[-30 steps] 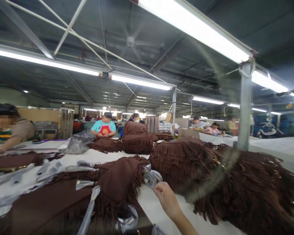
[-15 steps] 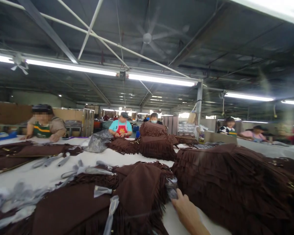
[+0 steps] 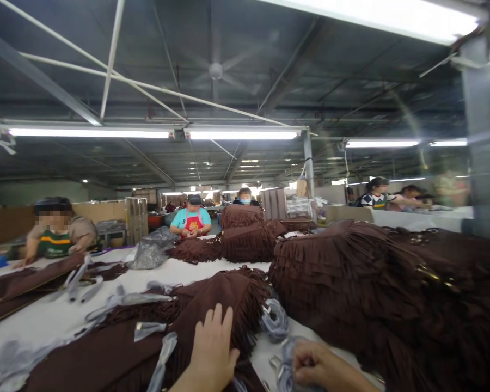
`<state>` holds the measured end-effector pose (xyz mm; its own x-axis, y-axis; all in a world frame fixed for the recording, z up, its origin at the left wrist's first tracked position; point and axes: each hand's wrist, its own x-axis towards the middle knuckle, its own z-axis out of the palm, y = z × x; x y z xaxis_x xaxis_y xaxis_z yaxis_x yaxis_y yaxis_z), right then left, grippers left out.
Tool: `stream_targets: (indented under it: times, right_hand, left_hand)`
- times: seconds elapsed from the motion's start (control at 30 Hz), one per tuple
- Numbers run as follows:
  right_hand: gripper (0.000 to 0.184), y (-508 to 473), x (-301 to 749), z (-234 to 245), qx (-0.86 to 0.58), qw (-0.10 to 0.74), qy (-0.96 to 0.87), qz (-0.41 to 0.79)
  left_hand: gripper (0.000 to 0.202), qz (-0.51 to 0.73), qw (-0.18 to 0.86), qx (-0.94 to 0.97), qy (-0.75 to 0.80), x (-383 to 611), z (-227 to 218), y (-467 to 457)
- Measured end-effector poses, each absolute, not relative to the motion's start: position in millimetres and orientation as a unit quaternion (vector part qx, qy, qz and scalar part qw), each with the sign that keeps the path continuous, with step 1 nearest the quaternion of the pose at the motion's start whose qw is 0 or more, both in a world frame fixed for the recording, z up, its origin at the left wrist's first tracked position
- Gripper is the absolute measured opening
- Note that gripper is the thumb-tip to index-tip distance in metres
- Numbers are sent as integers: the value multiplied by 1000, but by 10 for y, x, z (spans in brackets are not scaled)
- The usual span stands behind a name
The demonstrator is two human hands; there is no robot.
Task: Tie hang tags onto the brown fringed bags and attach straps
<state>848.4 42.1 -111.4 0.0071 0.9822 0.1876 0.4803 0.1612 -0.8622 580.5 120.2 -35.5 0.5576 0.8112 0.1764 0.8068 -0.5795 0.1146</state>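
My left hand (image 3: 213, 345) lies with its fingers stretched out on a brown fringed piece (image 3: 208, 291), which looks like suede or a similar cloth. To its right, my right hand (image 3: 315, 363) is closed, its curled fingers at a grey plastic-wrapped bundle (image 3: 286, 366) with a metal ring or clip by it. A second plastic-wrapped coil (image 3: 274, 321) rests just beyond, against the fringe. Narrow plastic-wrapped strips (image 3: 163, 356) lie on the brown piece left of my left hand. The wrapped contents are too blurred to make out.
A large heap of brown fringed pieces (image 3: 351, 283) with gold metal parts fills the right side. More stacked pieces (image 3: 249, 239) and a crumpled plastic bag (image 3: 151, 250) stand farther back on the white table (image 3: 65, 310). Across it work a person in a red apron (image 3: 193, 223) and another (image 3: 57, 234) at left.
My left hand has come into view onto the brown piece. My right hand has moved down from the coil beside the fringe to a nearer wrapped bundle. The view has turned slightly right.
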Motion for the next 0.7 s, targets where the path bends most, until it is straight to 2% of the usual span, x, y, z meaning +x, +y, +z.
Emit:
stream_targets:
  times: [0.07,0.17,0.33,0.47,0.57,0.7]
  right_hand:
    - [17,442,8510,-1138,-552,424,-619,362]
    - [32,438,8629,-1203,-528,483,-561,416]
    - [54,436,8761,-1367,-491,581,-447,471]
    - [59,480,8760,-1435,-465,611,-398,502]
    - [61,514,8775,-1446,-441,630,-373,519]
    - [59,513,8816,-1468,-420,645,-352,532]
  left_hand:
    - [75,66,-54,863,499,6005,-394,1379]
    - [70,67,-69,851,516,5954,-318,1664]
    - [58,141,-137,777,598,5190,416,2170]
    - [53,129,-191,749,620,4631,840,2284]
    - [37,50,-165,805,568,4704,738,2219]
    - [25,-1,-107,885,454,5496,164,2095]
